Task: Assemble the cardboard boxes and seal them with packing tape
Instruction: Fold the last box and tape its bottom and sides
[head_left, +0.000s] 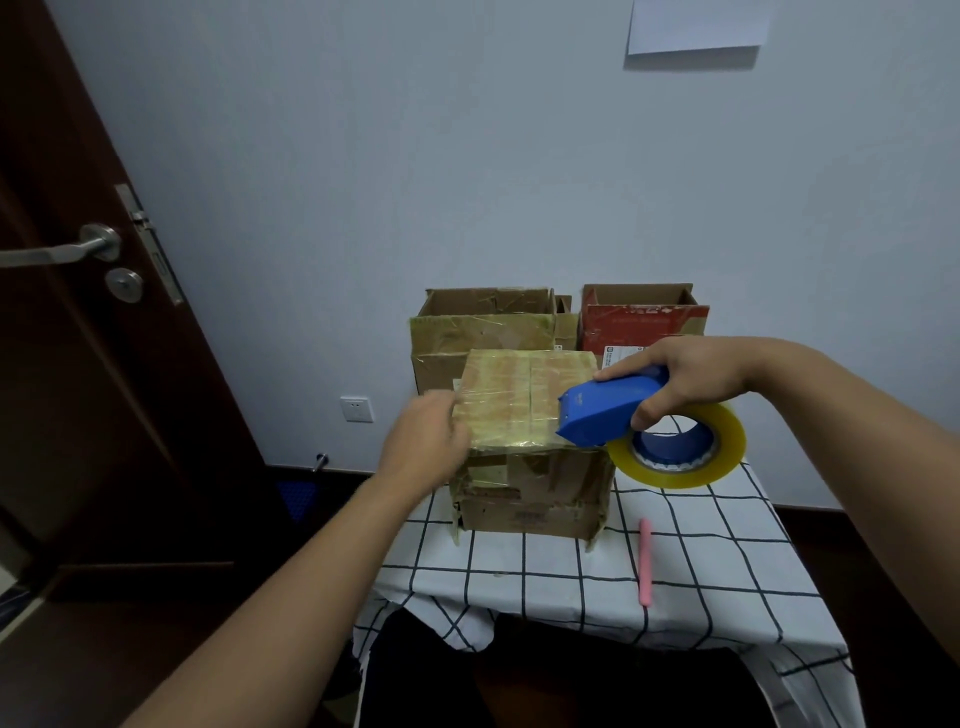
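Here the right hand grips a blue tape dispenser over the taped box on the table. The left hand blurs at the box's left edge, so its grip cannot be told. Two open boxes stand partly hidden behind.

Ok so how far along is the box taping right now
The front box looks closed, with tape across its top. In hand: the right hand grips the blue tape dispenser at that box's right top edge, while the left hand rests at its left edge. Left: the brown box and red box behind stand open on top.
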